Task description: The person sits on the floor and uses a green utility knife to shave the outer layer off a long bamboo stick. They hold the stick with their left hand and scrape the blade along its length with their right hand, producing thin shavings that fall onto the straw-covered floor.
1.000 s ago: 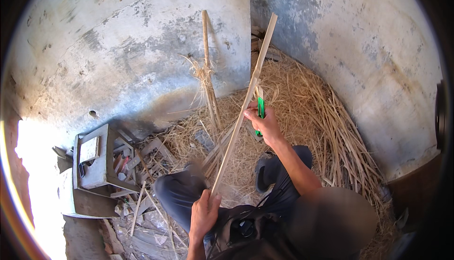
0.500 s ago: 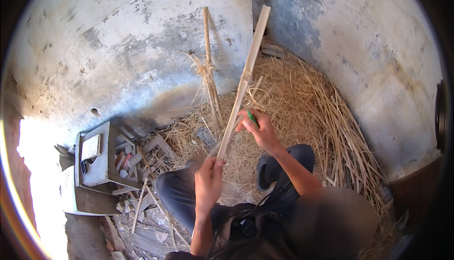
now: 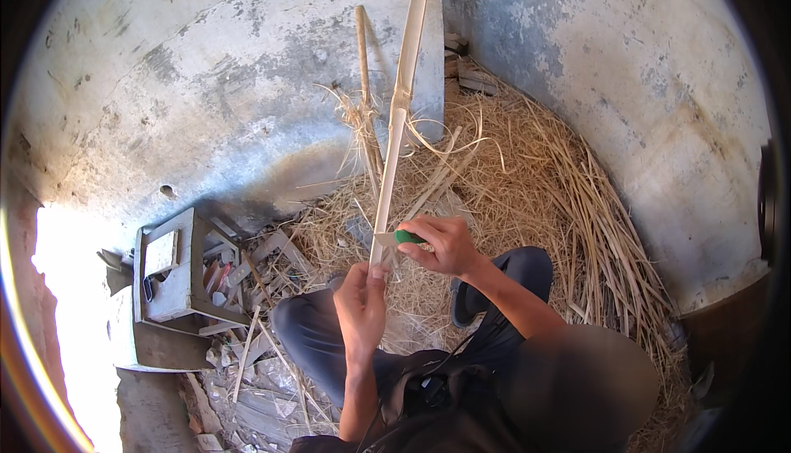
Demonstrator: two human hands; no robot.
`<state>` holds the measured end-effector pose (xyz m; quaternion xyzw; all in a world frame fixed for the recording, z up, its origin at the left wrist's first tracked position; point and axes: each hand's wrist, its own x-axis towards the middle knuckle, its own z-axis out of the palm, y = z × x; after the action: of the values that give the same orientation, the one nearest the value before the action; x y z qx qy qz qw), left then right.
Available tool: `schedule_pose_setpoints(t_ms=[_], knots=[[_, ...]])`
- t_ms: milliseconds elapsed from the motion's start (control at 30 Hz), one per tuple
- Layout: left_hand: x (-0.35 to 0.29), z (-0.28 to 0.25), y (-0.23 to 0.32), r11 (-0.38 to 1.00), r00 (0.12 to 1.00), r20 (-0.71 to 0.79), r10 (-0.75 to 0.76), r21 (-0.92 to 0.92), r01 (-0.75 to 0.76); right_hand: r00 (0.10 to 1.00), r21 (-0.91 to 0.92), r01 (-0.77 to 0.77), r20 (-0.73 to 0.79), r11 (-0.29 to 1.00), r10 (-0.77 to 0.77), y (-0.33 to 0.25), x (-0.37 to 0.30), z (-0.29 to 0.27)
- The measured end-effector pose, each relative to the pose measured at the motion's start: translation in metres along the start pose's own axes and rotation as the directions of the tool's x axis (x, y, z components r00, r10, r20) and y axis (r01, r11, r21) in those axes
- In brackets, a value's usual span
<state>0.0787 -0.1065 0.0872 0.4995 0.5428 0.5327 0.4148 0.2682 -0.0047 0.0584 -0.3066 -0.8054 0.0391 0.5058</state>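
Note:
A long split bamboo strip (image 3: 392,152) rises from my lap toward the wall, hollow side showing, with a node partway up. My left hand (image 3: 361,309) is closed around its lower end. In my right hand (image 3: 449,247) is a knife (image 3: 407,237) with a green handle. Its short, flat blade lies across the strip just above my left fingers. A thin pale curl (image 3: 474,146) of bamboo shows beside the strip near the node; I cannot tell whether it is attached.
Straw-like shavings (image 3: 511,197) cover the floor ahead, with long thin strips (image 3: 618,263) along the right wall. A pole (image 3: 362,57) wrapped in fibres leans on the wall. At left lies a wooden cabinet (image 3: 169,288) beside scrap wood. My bent legs (image 3: 309,329) flank the work.
My right hand has come down and left, bringing the knife blade onto the strip's lower part. The strip's top has swung left and higher. My left hand has shifted slightly.

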Motion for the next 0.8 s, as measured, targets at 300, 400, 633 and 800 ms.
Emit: schedule_pose_setpoints(t_ms=[300, 400, 633, 800], knots=[[-0.001, -0.005, 0.004, 0.994, 1.000, -0.013, 0.027, 0.107, -0.025, 1.000, -0.099, 0.023, 0.024, 0.995, -0.020, -0.004, 0.002, -0.004], [-0.002, -0.005, 0.002, 0.996, 1.000, -0.013, 0.018, 0.083, -0.017, 0.999, -0.107, 0.037, -0.017, 0.994, -0.039, -0.007, 0.007, -0.005], [-0.010, -0.008, -0.003, 0.998, 1.000, 0.011, -0.022, 0.059, 0.021, 0.999, -0.122, -0.001, -0.044, 0.993, -0.005, 0.003, 0.007, -0.006], [-0.015, -0.009, -0.004, 0.995, 1.000, 0.008, -0.010, 0.099, 0.009, 0.999, -0.106, -0.042, 0.015, 0.993, 0.044, 0.011, 0.002, -0.008]])
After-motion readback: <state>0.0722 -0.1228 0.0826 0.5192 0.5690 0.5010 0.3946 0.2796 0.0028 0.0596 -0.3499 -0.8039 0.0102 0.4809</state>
